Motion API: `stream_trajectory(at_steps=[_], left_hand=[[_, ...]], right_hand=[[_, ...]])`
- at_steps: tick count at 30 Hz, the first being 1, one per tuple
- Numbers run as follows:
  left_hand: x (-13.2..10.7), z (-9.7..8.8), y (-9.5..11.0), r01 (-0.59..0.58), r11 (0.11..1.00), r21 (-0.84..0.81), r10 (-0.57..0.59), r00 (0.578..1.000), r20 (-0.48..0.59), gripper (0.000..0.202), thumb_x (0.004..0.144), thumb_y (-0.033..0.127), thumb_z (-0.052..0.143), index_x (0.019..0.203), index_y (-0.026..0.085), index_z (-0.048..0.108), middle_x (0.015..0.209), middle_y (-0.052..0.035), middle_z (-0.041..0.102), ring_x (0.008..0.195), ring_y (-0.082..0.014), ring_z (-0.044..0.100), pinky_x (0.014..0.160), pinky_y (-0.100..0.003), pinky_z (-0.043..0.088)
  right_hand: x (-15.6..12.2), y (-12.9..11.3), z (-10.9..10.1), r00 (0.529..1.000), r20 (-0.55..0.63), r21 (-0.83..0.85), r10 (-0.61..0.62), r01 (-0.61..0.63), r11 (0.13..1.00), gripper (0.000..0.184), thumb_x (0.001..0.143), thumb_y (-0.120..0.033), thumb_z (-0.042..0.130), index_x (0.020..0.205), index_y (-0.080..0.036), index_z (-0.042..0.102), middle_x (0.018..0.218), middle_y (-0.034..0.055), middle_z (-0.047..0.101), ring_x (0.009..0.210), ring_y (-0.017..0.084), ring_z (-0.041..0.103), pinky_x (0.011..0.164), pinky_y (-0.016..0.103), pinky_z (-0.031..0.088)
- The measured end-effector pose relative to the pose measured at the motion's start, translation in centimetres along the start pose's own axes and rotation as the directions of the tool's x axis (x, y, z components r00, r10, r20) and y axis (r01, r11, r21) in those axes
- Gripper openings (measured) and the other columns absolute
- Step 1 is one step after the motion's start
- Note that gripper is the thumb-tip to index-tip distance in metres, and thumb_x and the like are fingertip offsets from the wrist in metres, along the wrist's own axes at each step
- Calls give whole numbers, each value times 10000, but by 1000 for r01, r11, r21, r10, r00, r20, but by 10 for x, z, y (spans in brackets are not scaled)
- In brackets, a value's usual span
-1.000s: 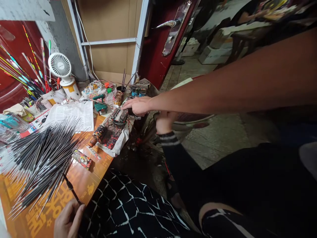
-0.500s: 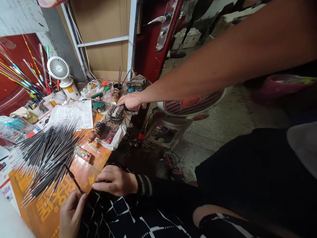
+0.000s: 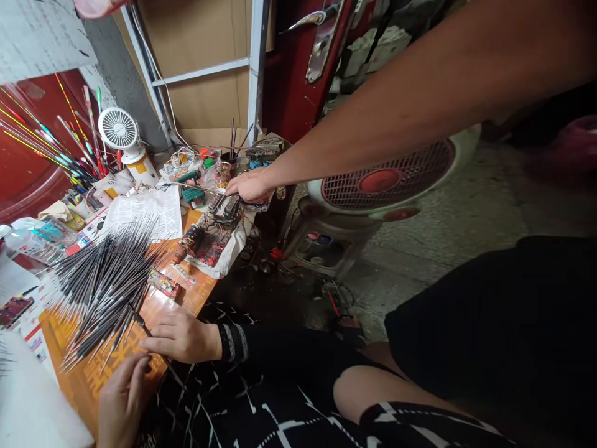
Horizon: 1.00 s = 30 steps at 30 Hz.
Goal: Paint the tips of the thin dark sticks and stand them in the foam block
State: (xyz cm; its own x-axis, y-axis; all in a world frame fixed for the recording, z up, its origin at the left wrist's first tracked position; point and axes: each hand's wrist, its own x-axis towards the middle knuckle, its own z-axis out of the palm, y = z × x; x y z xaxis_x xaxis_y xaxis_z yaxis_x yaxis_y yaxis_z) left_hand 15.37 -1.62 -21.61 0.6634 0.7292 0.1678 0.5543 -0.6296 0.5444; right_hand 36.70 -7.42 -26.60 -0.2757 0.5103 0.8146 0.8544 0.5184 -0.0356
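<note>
Head camera: here's the right hand, fingers closed around a dark stick that slants over the table's near edge, apparently to steady it. The left hand curls just beside; whether it grips too, one cannot tell. Black sticks lie heaped beyond, likely for easy reach. White cloth lies under smeared clutter, probably sparing the tabletop, and a co-worker's hand rests past it, palm down.

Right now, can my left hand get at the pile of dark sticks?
Probably yes: the pile lies just beyond your left hand, and nothing seems to block the way. Whether that hand grips the rod is unclear.
</note>
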Motion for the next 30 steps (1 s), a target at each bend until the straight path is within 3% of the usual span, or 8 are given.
stream_trajectory(at_steps=[4, 9, 13, 17, 20, 22, 26, 30], left_hand=[[17, -17, -10, -37, 933, 358, 97, 984, -153, 293, 929, 452, 507, 967, 229, 693, 1021, -77, 731, 869, -215, 668, 746, -292, 510], [26, -21, -8, -126, 803, 582, 198, 978, -62, 228, 896, 351, 489, 944, 201, 655, 1148, -139, 653, 1057, -290, 590, 907, -411, 487], [29, -17, -17, -135, 786, 603, 179, 984, -12, 276, 922, 330, 428, 1011, 193, 651, 1157, -139, 636, 1062, -282, 577, 891, -396, 482], [34, -11, -24, 12, 819, 574, 78, 988, -132, 274, 931, 326, 433, 1042, 189, 643, 1057, -108, 643, 970, -237, 598, 836, -341, 482], [39, -9, -23, 28, 823, 568, 50, 991, -121, 257, 913, 298, 458, 1041, 188, 651, 1038, -103, 649, 973, -228, 601, 845, -331, 481], [42, -9, -23, 34, 814, 579, 34, 994, -105, 245, 903, 291, 462, 1015, 188, 654, 1024, -107, 657, 967, -233, 604, 834, -336, 483], [44, -10, -28, 173, 777, 605, -79, 981, -178, 253, 917, 352, 455, 983, 193, 641, 934, -95, 665, 859, -237, 617, 754, -347, 481], [42, -14, -34, 70, 803, 592, -7, 994, -108, 223, 874, 331, 483, 976, 215, 644, 1016, -95, 680, 954, -252, 625, 832, -359, 495]], right_hand=[[-9, 5, 4, 996, 8, 88, 93, -93, 992, 287, 995, -295, 600, 1225, -132, 650, 954, 64, 722, 926, 123, 677, 874, 268, 574], [-18, 10, 5, 991, -6, 215, 132, -127, 968, 283, 1012, -262, 550, 1228, -105, 645, 1018, 86, 733, 969, 116, 694, 885, 242, 576], [-21, 12, 4, 978, -51, 293, 200, -177, 939, 320, 1038, -240, 442, 1254, -98, 631, 1060, 89, 742, 1004, 121, 703, 928, 241, 563], [-25, 14, 6, 968, -121, 360, 221, -165, 918, 346, 1026, -252, 470, 1299, -95, 612, 1093, 102, 747, 983, 133, 716, 962, 246, 556], [-28, 16, 13, 952, -196, 387, 233, -143, 911, 341, 1007, -254, 516, 1308, -122, 610, 1087, 99, 755, 964, 143, 726, 942, 253, 575], [-30, 17, 17, 951, -199, 402, 235, -140, 905, 339, 1004, -258, 520, 1314, -154, 611, 1099, 86, 757, 978, 145, 728, 945, 252, 578], [-34, 19, 21, 957, -150, 386, 247, -174, 906, 341, 1012, -289, 508, 1310, -171, 625, 1070, 76, 758, 987, 141, 724, 941, 245, 572], [-37, 21, 25, 965, -149, 360, 216, -151, 921, 371, 1021, -321, 479, 1300, -135, 638, 1010, 88, 757, 963, 144, 726, 925, 238, 570]])
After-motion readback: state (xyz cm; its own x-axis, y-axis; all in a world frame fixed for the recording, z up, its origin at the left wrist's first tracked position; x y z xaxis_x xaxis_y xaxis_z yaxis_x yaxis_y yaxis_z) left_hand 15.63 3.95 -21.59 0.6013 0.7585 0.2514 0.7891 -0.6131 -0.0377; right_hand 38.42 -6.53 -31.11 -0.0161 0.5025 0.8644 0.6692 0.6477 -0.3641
